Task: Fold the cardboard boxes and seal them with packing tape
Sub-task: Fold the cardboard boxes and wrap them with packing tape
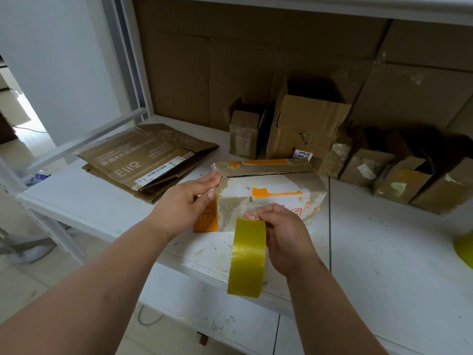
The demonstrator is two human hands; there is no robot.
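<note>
Right hand (286,237) fingers curled round the tape roll (247,257), thumb and forefinger pinching it at the top edge; roll stands on edge, yellowish, hanging just off the near edge of the white table (384,252). Left hand (188,203) fingers pinch the left end of the small box (268,196), thumb below, fingertips on its upper left corner. Clear tape seems to run from roll to box, too faint to confirm. Both forearms reach in from the near left and near centre, wrists level with the table. Box lies on the table just beyond the roll, worn, white and orange label patches, top flap (266,166) raised along the far side. Flattened cardboard stack (146,160) far left. Upright open boxes (302,124) behind, interiors dark, contents not visible. Row of small boxes (389,175) far right. Second yellow roll (464,248) at right edge, cut off.
</note>
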